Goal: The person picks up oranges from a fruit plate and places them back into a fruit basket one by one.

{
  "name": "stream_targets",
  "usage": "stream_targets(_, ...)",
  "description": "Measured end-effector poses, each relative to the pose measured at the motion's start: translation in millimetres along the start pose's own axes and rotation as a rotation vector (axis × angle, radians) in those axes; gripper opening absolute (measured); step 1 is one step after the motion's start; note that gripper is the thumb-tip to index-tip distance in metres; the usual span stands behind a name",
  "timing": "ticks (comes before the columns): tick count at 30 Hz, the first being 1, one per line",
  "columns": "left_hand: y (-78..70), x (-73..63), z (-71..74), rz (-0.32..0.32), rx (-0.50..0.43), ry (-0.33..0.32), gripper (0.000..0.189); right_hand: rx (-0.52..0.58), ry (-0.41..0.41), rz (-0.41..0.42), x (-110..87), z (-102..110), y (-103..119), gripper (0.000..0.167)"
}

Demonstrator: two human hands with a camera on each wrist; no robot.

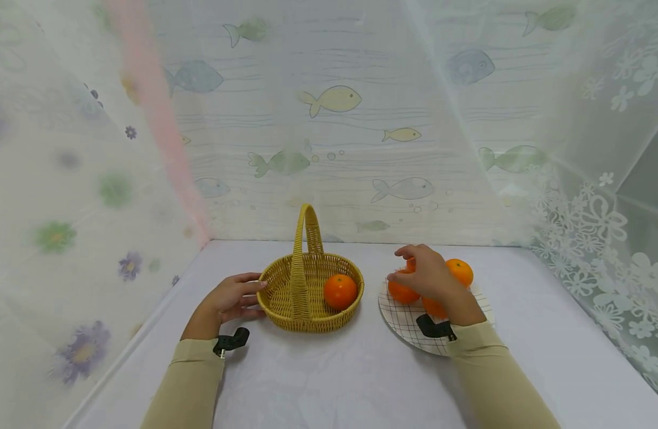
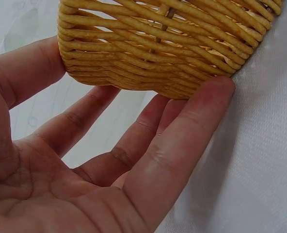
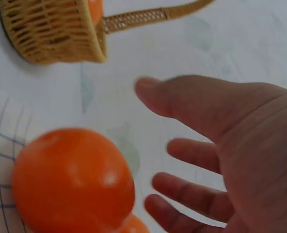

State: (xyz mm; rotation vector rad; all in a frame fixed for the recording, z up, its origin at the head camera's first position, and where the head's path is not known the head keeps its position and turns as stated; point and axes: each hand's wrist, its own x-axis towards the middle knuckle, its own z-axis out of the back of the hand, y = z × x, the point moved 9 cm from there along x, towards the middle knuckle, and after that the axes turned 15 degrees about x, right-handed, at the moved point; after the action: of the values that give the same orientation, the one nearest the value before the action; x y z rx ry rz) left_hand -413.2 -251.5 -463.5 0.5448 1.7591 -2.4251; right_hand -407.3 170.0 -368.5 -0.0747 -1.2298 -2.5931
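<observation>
A yellow woven basket (image 1: 309, 325) with an arched handle stands on the table, with one orange (image 1: 340, 292) inside at its right. My left hand (image 1: 237, 296) rests its extended fingers against the basket's left side; in the left wrist view the fingertips (image 2: 214, 92) touch the woven wall (image 2: 153, 48). Over a round checked plate (image 1: 401, 328) on the right, my right hand (image 1: 430, 277) hovers with thumb and fingers spread and nothing between them. Several oranges lie on that plate, partly hidden by this hand; the right wrist view shows one orange (image 3: 73, 179) close beside the fingers, apart from them.
A white cloth covers the table (image 1: 329, 381). Behind it hangs a curtain (image 1: 329, 149) printed with fish, and a flowered sheet (image 1: 82, 268) closes off the left side. Lace netting (image 1: 602, 238) hangs on the right.
</observation>
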Motion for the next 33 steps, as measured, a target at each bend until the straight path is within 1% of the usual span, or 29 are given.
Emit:
stream_targets(7,1.3,0.2,0.2,0.000,-0.001,-0.002,0.069,-0.009,0.073,-0.082,-4.0,6.0,-21.2,0.065)
stream_targets(10,2.2,0.7,0.9,0.004,0.001,-0.006,0.069,-0.007,0.082,-0.107,-4.7,7.5,-28.9,0.068)
stream_targets(15,3.7,2.1,1.9,0.015,-0.006,-0.009,0.069,-0.028,0.108,-0.125,-4.9,6.1,-38.3,0.074)
stream_targets(19,2.8,2.8,0.9,0.010,-0.005,0.001,0.069,-0.048,0.128,-0.151,-5.1,2.7,-45.6,0.077)
stream_targets(22,2.5,3.7,0.4,0.009,-0.005,0.003,0.069,-0.049,0.125,-0.177,-5.0,1.2,-50.1,0.078)
stream_targets(33,6.5,5.6,2.9,0.024,-0.005,-0.023,0.066,-0.040,0.133,-0.154,-3.5,-1.1,-48.1,0.077)
